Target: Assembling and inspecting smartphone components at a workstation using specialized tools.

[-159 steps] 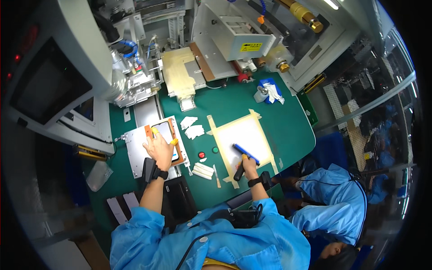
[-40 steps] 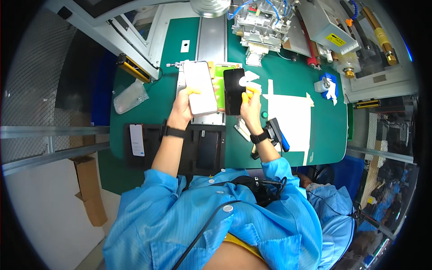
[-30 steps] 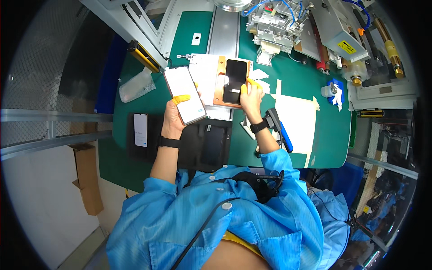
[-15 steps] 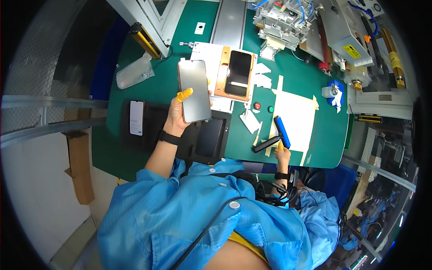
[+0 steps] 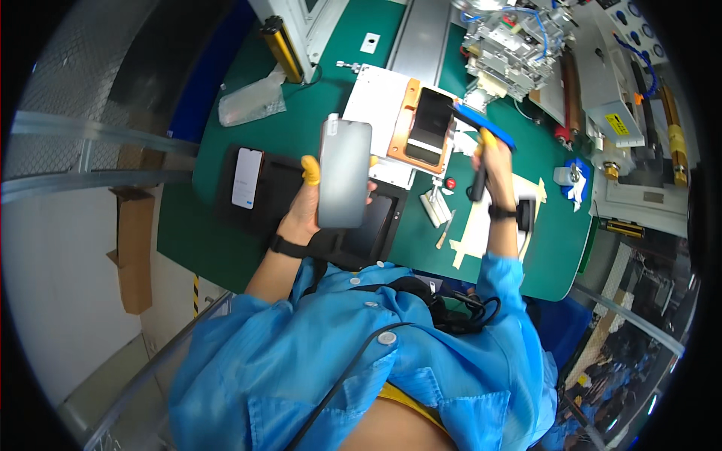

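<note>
Resting on the bent fingers of the left hand (image 5: 304, 207), a grey-faced phone (image 5: 346, 177) is on the near left of the orange frame (image 5: 404, 124). The thumb sticks out beside it, maybe to keep off the screen; fingertips peek round the other edge, likely so it can't slip. Lower down, also near and left of the frame, a black tray (image 5: 282, 184) seems to keep a lit phone (image 5: 247, 178) and a dark phone (image 5: 368, 225) safe. Inside the frame sits a black-screened phone (image 5: 435, 116), probably so it can't slide. Right of the frame, the right hand (image 5: 496, 165) has its fingers wrapped round a blue roller (image 5: 492, 131). I can't tell if the roller touches the frame. Beyond the frame runs a metal rail (image 5: 421, 45).
</note>
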